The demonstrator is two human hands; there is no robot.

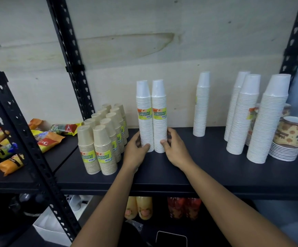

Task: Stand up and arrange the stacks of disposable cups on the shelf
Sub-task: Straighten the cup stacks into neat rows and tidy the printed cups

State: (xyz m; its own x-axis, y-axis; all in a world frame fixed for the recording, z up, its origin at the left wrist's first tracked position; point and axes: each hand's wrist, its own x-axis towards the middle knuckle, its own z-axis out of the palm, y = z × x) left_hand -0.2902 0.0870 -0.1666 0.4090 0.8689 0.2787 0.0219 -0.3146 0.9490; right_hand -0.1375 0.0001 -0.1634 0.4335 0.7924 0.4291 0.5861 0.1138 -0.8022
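Observation:
Two white cup stacks stand upright side by side at the middle of the black shelf [207,168]. My left hand [135,152] grips the base of the left white stack [145,111]. My right hand [174,148] grips the base of the right white stack [159,111]. Both stacks carry green and yellow labels. To their left, several beige cup stacks [102,139] stand in two rows. A lone white stack [201,106] stands further right near the wall. Three taller white stacks [244,113] lean at the right end.
A patterned paper cup [290,132] sits on a pile of white plates [285,152] at the far right. Snack packets [43,139] lie on the neighbouring shelf to the left. Black perforated uprights [73,59] frame the shelf. Bottles [139,207] stand on the shelf below.

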